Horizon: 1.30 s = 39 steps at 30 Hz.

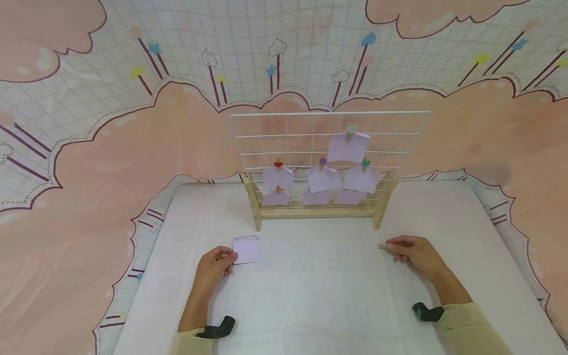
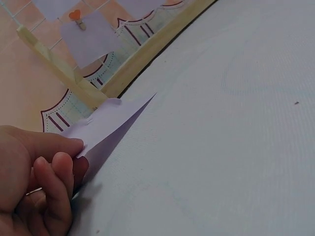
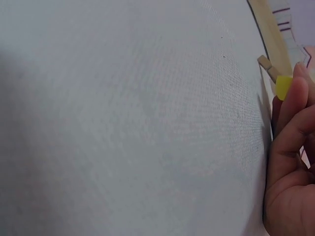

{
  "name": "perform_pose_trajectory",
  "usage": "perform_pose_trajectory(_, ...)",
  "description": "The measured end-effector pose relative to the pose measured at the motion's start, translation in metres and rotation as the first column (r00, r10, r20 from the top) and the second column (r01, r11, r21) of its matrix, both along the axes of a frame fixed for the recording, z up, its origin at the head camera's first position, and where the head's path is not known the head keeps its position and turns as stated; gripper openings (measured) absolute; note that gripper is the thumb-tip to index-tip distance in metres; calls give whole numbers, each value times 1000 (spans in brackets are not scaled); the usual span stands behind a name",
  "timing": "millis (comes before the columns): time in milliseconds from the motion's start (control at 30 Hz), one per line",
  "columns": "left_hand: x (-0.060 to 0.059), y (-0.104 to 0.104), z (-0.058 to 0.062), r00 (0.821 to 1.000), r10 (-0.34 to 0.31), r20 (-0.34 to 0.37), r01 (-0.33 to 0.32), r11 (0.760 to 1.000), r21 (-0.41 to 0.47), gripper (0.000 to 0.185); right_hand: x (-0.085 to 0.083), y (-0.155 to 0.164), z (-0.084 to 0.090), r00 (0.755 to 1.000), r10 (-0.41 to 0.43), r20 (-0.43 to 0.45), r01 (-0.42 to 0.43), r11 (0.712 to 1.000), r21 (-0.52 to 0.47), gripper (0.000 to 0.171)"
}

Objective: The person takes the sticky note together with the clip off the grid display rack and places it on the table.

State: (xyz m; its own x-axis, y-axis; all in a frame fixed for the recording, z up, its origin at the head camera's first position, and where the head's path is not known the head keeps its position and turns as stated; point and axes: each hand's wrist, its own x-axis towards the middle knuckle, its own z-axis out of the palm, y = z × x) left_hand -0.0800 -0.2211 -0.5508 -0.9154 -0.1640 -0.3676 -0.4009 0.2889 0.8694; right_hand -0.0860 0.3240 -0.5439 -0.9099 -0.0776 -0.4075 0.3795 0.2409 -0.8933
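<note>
Between left hand (image 1: 214, 265) fingertips sits the lilac note (image 1: 246, 249).

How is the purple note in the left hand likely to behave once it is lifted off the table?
Probably floppy: the note is thin paper, and its top edge already curls in the head view. Likely very light, since the left hand pinches just one corner and that side rises. It may sag or flutter, so the clip in the right hand could need a steady edge.

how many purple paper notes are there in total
At least 6: five clipped to the wire grid (top right, left, lower left, middle, right), one pinched by the left hand on the table. Paler shapes low behind may be more.
</note>
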Motion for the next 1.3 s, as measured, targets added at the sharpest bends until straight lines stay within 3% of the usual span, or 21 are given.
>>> perform_pose_trajectory(267,-1,0,0,1000,-2,-3,2,1000,3,20,-2,1,-2,1000,-10,-3,10,1000,-13,36)
perform_pose_trajectory(1300,-1,0,-2,1000,12,11,-12,1000,16,20,-1,0,-1,1000,16,-2,-15,999,35,48)
